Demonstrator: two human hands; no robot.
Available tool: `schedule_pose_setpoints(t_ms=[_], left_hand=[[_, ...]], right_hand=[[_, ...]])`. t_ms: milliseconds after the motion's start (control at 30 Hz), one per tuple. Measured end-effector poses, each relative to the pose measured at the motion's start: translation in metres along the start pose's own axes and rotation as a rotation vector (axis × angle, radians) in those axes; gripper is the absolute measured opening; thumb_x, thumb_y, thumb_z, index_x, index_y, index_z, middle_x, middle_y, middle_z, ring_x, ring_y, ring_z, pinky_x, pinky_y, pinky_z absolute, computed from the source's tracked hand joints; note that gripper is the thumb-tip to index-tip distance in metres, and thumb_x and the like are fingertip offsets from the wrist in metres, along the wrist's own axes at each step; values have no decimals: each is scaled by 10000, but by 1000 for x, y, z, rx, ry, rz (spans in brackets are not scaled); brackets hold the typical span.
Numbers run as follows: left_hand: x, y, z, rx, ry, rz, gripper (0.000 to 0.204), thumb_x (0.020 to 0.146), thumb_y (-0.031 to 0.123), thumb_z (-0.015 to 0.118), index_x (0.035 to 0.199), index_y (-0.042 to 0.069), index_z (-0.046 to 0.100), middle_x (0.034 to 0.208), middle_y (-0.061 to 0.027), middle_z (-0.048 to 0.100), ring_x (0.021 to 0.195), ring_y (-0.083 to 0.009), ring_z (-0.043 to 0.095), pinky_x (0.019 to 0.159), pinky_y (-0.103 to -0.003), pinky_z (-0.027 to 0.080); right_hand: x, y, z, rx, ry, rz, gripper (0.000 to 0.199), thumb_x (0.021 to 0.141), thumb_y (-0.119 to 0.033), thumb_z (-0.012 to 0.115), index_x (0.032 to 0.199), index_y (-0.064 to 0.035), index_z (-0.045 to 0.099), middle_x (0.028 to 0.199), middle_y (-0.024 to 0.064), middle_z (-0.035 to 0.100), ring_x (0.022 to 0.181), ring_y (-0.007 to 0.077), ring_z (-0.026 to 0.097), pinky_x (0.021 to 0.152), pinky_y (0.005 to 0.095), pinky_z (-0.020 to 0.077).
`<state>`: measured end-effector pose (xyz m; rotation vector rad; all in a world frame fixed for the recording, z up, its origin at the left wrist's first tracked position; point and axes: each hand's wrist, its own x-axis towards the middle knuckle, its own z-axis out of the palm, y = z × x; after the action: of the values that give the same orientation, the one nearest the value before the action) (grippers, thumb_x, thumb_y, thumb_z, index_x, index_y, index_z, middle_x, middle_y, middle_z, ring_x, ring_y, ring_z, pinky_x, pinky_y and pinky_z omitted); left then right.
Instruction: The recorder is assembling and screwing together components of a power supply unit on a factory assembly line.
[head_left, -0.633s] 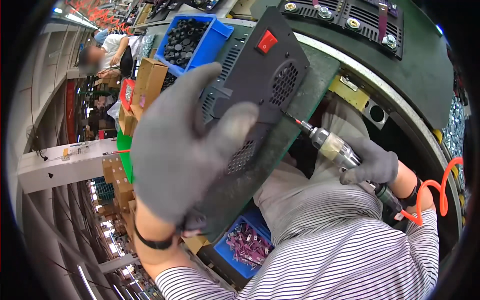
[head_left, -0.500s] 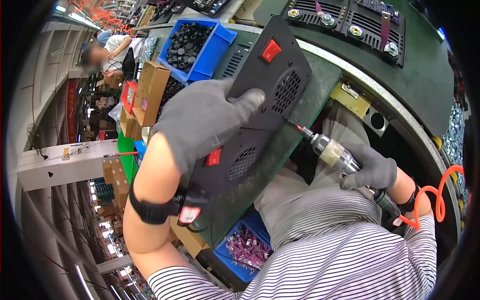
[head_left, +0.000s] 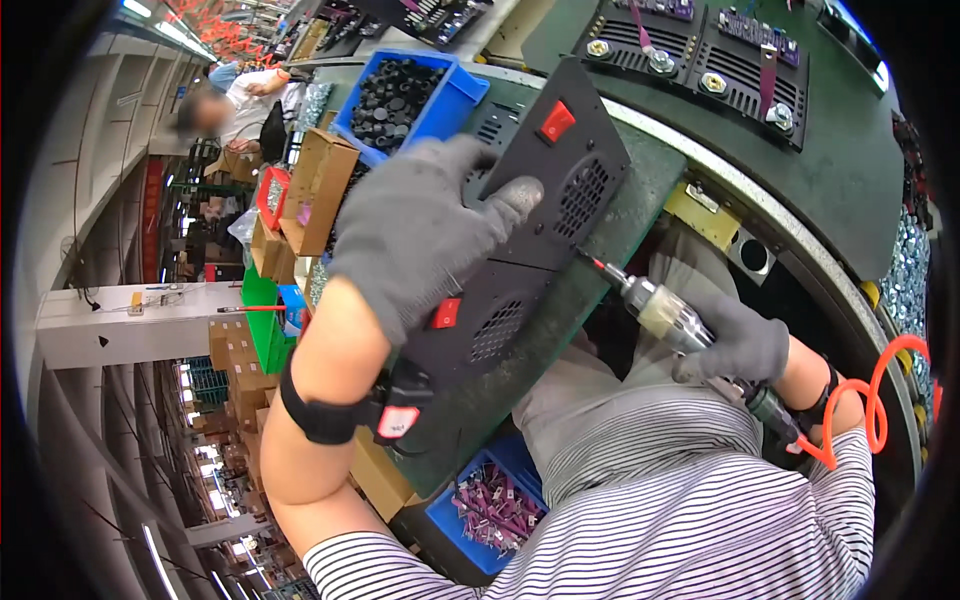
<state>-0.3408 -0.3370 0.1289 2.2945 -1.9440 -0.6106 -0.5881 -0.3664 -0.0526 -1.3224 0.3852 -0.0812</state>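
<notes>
My left hand, in a grey glove, grips the edge of a black metal panel, thumb on its face and fingers behind. The panel stands tilted on the bench and carries a red rocker switch and a honeycomb vent. Beside it, nearer me, a second black panel has the same switch and vent, partly behind my left wrist. My gloved right hand is wrapped round a power screwdriver with an orange coiled hose. Its bit points at the upright panel's lower edge; contact cannot be made out.
A blue bin of black caps stands beyond my left hand, beside open cardboard boxes. Another blue bin holds purple parts near my lap. Black slotted plates with bolts lie on the far bench. A person sits at far left.
My left hand and the panels appear slightly farther right and lower as the whole view has shifted. The screwdriver has stayed close to the panel's edge, its bit a little lower.
</notes>
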Motion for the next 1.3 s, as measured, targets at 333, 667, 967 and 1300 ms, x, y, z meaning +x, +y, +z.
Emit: schedule_pose_setpoints(t_ms=[333, 667, 967, 1300], left_hand=[[-82, -20, 93, -1274, -384, -566, 230, 858, 111, 469, 1073, 41, 511, 897, -24, 531, 751, -130, 532, 646, -249, 439], [-107, -55, 190, -2118, -445, -251, 308, 956, 182, 389, 1198, 15, 479, 786, -24, 539, 534, -63, 438, 455, -173, 366], [-104, -55, 188, -1847, -90, -379, 361, 959, 308, 428, 1183, 36, 509, 568, 64, 373, 436, -26, 295, 379, -167, 249], [-74, -54, 193, -2232, -175, -121, 413, 954, 388, 393, 1161, 66, 548, 479, 73, 165, 351, -25, 165, 294, -171, 195]], right_hand=[[-13, 12, 11, -70, 8, 14, 515, 671, -196, 790, 1082, -11, 540, 841, 28, 573, 776, 129, 534, 736, 277, 455], [-12, 18, 22, 5, 47, 97, 613, 633, -193, 807, 1131, 13, 515, 857, 17, 550, 759, 115, 505, 714, 280, 446], [-22, -4, 35, 60, 60, 171, 664, 613, -180, 815, 1166, 13, 502, 872, -7, 539, 774, 85, 488, 703, 251, 440], [-30, -21, 31, -179, -187, 24, 663, 646, -230, 774, 1186, 15, 477, 832, 78, 604, 741, 146, 572, 693, 285, 472]])
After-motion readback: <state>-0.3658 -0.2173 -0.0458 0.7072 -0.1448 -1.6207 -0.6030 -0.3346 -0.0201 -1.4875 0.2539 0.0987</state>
